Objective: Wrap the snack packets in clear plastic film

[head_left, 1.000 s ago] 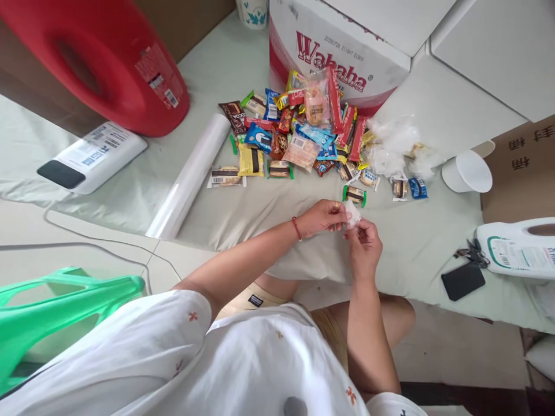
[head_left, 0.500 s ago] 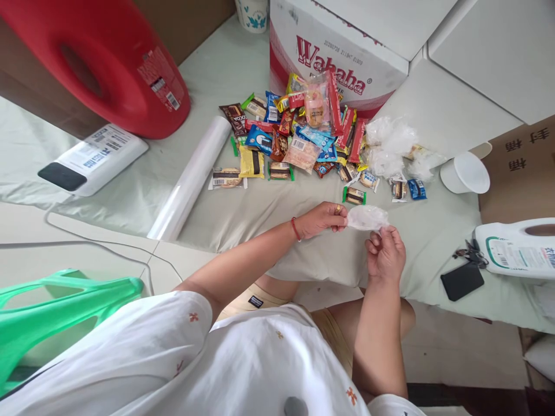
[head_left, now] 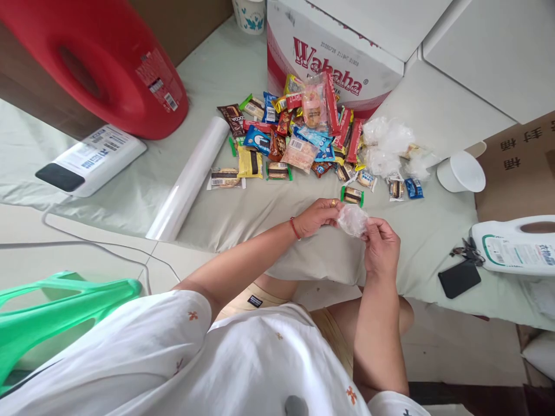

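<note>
My left hand [head_left: 318, 215] and my right hand [head_left: 382, 245] both pinch a small clear plastic bag [head_left: 352, 219] that hangs crumpled between them above the pale green cloth [head_left: 269, 214]. The left hand wears a ring and a red wrist cord. Just beyond my hands lies a green-edged snack pack [head_left: 353, 196]. Farther back a pile of wrapped snacks [head_left: 299, 136] is spread out, with loose clear bags [head_left: 385, 144] at its right.
A roll of clear film [head_left: 191, 176] lies left of the snacks. Behind stand a Wahaha carton [head_left: 333, 52] and a red jug [head_left: 99, 63]. A white cup [head_left: 462, 172], a white bottle [head_left: 515, 245], keys with a black case [head_left: 460, 277] and a green stool [head_left: 60, 318] surround me.
The bag was bunched between close hands, then stretched wide as my right hand pulled right. Now the hands have come back together and the bag is crumpled again.
</note>
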A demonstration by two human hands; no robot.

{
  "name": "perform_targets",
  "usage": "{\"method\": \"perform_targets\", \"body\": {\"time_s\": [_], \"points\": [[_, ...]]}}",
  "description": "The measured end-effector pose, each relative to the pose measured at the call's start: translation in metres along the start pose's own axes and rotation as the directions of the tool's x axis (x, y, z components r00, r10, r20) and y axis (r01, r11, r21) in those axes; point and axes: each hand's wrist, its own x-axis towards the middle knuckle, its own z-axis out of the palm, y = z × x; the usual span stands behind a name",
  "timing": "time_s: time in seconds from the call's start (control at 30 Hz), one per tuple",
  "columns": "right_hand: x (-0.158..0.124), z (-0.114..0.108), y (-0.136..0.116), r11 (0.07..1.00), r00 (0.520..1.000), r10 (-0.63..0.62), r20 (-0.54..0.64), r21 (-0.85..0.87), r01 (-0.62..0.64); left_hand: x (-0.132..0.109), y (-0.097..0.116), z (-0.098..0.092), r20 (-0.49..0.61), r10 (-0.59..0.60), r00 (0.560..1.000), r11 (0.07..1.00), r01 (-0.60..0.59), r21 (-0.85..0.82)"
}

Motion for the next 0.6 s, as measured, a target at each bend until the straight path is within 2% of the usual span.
{"method": "perform_targets", "body": {"time_s": [0.07,0.13,0.23,0.3,0.4,0.53,0.6], "points": [[0.001,0.008,0.001,0.995,0.996,0.036,-0.084,0.099,-0.028,-0.002,0.002,0.002,-0.042,-0.003,0.999,1.0,0.002,-0.03],[-0.002,0.018,0.001,0.986,0.99,0.039,-0.136,0.165,-0.016,-0.002,0.002,0.004,-0.06,0.003,0.998,1.0,-0.003,0.01],[-0.008,0.029,-0.002,0.979,0.994,0.051,-0.095,0.203,-0.031,0.002,-0.003,0.004,-0.079,-0.011,0.997,0.997,0.016,0.069],[-0.01,0.027,-0.006,0.969,0.992,0.099,-0.078,0.233,-0.078,0.005,-0.006,0.001,-0.111,-0.007,0.994,0.999,0.012,0.039],[-0.006,0.01,-0.013,0.952,0.981,0.175,-0.087,0.27,-0.146,0.006,-0.007,-0.004,-0.136,0.0,0.991,0.999,-0.005,-0.041],[0.001,-0.023,-0.019,0.943,0.971,0.237,0.006,0.239,-0.232,0.004,-0.001,-0.007,-0.03,-0.05,0.998,0.995,0.047,-0.086],[0.001,-0.034,-0.019,0.941,0.965,0.256,0.052,0.213,-0.261,0.003,0.002,-0.006,-0.027,-0.043,0.999,0.992,0.039,-0.119]]}}
